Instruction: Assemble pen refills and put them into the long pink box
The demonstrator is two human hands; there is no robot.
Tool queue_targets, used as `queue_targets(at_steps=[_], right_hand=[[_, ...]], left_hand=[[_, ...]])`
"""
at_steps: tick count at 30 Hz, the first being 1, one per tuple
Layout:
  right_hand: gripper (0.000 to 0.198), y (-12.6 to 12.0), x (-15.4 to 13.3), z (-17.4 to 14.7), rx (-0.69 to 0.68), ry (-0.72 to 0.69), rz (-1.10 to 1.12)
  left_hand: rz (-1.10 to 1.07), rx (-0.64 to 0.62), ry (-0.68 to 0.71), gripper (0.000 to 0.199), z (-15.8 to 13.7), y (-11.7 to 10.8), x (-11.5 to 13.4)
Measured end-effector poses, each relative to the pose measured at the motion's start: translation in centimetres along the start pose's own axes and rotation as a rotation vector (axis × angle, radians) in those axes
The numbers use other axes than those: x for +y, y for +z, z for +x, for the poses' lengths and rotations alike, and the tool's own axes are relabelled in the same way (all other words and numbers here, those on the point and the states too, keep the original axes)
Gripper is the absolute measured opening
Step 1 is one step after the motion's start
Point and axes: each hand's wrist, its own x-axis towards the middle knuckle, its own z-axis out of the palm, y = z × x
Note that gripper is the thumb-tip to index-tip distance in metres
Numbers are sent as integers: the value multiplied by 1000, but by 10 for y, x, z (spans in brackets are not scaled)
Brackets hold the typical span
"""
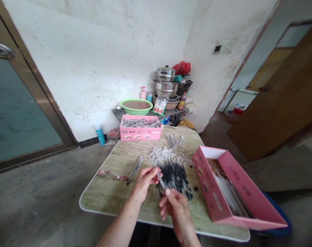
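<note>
A translucent pen barrel (160, 179) slants between my two hands above the table. My left hand (145, 178) is closed on its upper end, thumb against fingers. At the lower end, my right hand (175, 205) pinches it between thumb and index finger, the other fingers curled. Just beyond and to the right lies a heap of black pen refills (173, 176), partly covered by my hands. Small whitish translucent pieces (161, 154) are piled behind the refills. A few assembled-looking pens (134, 169) lie left of my left hand. Several loose clear barrels (174, 140) rest farther back.
A pink box (141, 134) full of pens stands at the table's (115, 192) back edge. Another pink box (210, 192), holding long clear tubes, sits tilted at the right edge. Behind are a green basin (136, 110) and stacked steel pots (166, 87) on a low stand.
</note>
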Motion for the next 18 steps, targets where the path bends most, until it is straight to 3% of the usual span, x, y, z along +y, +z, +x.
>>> queue_targets(at_steps=[3,7,13,18], right_hand=[[41,0,1,0,-36,32,19],[33,-1,2,1,25,-42,8],[34,0,1,2,-20,8,10],[29,-8,-1,-1,-19,10,-24]], left_hand=[[-1,-1,-5,38,1,-1,1],[2,4,3,36,1,-2,2],[-7,0,-3,38,2,-3,1],[-41,83,27,37,13,-14,6]])
